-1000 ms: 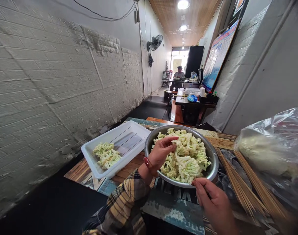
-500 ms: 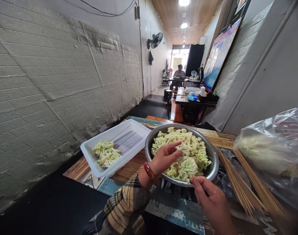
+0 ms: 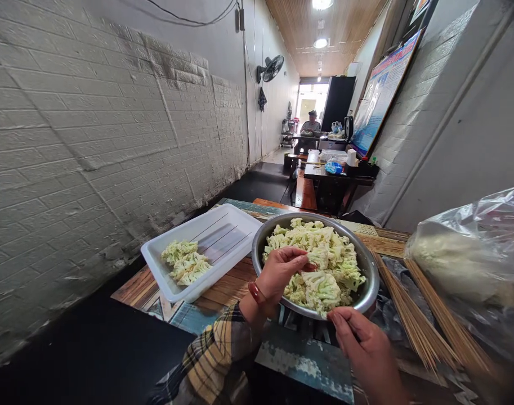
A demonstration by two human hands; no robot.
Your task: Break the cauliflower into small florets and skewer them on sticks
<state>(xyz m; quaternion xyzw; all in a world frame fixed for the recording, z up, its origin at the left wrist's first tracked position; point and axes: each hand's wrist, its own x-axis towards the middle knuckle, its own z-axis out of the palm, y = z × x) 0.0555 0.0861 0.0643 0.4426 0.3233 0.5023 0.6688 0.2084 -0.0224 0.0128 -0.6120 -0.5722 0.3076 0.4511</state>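
Note:
A round metal bowl (image 3: pixel 371 292) stands in front of me, heaped with pale green-white cauliflower florets (image 3: pixel 301 233). My left hand (image 3: pixel 277 273), with a reddish-brown bangle at the wrist, reaches over the bowl and is closed on a small cauliflower floret (image 3: pixel 318 257). At the near rim my right hand (image 3: pixel 360 334) is pinched at the lower end of a larger cauliflower floret (image 3: pixel 323 289); whether a skewer runs through it is hidden. To the left, a white plastic tray (image 3: pixel 155 270) holds skewered cauliflower (image 3: pixel 187 263), with several thin sticks pointing to its far side.
Bundles of bamboo skewers (image 3: pixel 412 315) lie right of the bowl on dark plastic. Beyond them is a clear plastic bag (image 3: pixel 472 242) with pale contents. A white brick-patterned wall (image 3: pixel 92 152) runs along the left. Farther off, a person (image 3: pixel 311 124) sits behind another table (image 3: pixel 316 170).
My left fingers, spread over the bowl before, have closed on a floret. My right hand, with the larger floret, has hardly moved. The view has shifted slightly.

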